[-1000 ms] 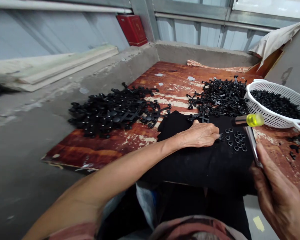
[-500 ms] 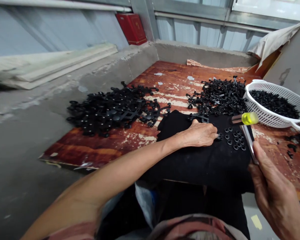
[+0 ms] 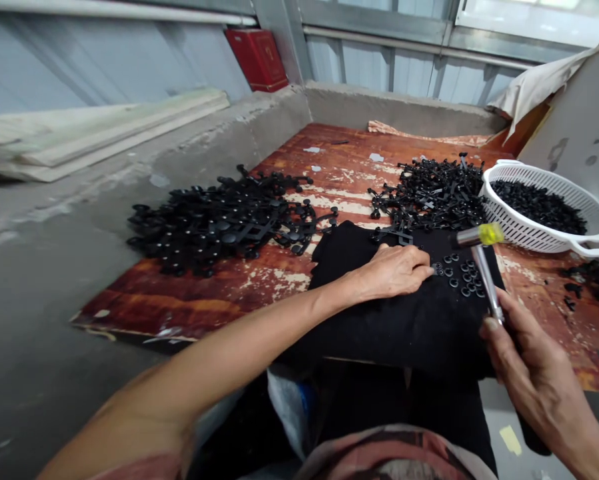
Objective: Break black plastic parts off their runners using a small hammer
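Observation:
My right hand (image 3: pixel 534 360) is wrapped around the handle of a mallet (image 3: pixel 488 283) with a shiny metal shaft and a clear yellow face on one side of its head. The mallet head is raised over the right part of a black cloth (image 3: pixel 404 340). My left hand (image 3: pixel 394 270) rests on that cloth, its fingers pressed together at a small dark piece I cannot make out. Just right of its fingertips lie several small black rings (image 3: pixel 466 277). A flat black strip part (image 3: pixel 396 235) lies at the cloth's far edge, beyond my left hand.
A heap of black linked parts (image 3: pixel 219 220) lies left on the worn red-brown board (image 3: pixel 144 293); another black heap (image 3: pixel 434 193) is beyond the cloth. At right stands a white slotted basket (image 3: pixel 524 230) of small black pieces. Loose black pieces (image 3: pixel 596 280) lie nearby. A low concrete ledge borders the board.
The mallet has shifted left, and its head now shows sharply instead of blurred. My right hand has moved slightly left and up. My left hand stays at nearly the same spot.

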Demonstrator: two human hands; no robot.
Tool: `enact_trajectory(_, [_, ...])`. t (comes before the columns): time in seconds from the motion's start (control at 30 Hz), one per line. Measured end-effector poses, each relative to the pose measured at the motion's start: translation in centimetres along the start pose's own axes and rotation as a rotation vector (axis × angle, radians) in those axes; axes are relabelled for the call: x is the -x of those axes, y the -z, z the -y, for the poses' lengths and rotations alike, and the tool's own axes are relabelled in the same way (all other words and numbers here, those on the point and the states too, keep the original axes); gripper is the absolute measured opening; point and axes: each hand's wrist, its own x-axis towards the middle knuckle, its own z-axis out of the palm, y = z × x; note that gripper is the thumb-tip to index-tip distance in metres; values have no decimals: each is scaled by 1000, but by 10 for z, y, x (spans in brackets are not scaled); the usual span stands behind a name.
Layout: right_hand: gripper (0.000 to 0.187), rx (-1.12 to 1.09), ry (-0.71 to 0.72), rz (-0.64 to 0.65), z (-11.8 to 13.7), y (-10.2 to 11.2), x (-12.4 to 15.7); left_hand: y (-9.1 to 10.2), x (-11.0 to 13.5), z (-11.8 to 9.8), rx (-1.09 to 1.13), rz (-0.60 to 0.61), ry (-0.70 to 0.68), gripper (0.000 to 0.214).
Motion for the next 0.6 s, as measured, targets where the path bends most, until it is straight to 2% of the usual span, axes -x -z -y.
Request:
enact_trajectory(0.1, [31, -341, -281, 41, 10, -5, -2, -8, 17, -16, 226, -28, -39, 23])
enact_trajectory(0.17, [33, -512, -362, 60, 14, -10, -3, -16, 28, -29, 351, -25, -33, 17])
enact_trajectory(0.23, [35, -598, -378, 62, 16, -15, -2, -23, 37, -40, 456, -22, -17, 9])
enact_trajectory(0.37, [34, -663, -395, 56, 16, -20, 4, -30, 47, -49, 638, 80, -40, 35])
enact_trajectory(0.43, [37, -697, -414, 71, 16, -21, 7, -33, 49, -48, 704, 119, -41, 30])
enact_trajectory(0.53, [39, -727, -448, 81, 17, -22, 10, -37, 50, -46, 788, 73, 16, 14])
enact_trajectory(0.6, [38, -719, -465, 52, 19, -23, 10, -40, 51, -45, 872, 68, 74, 12])
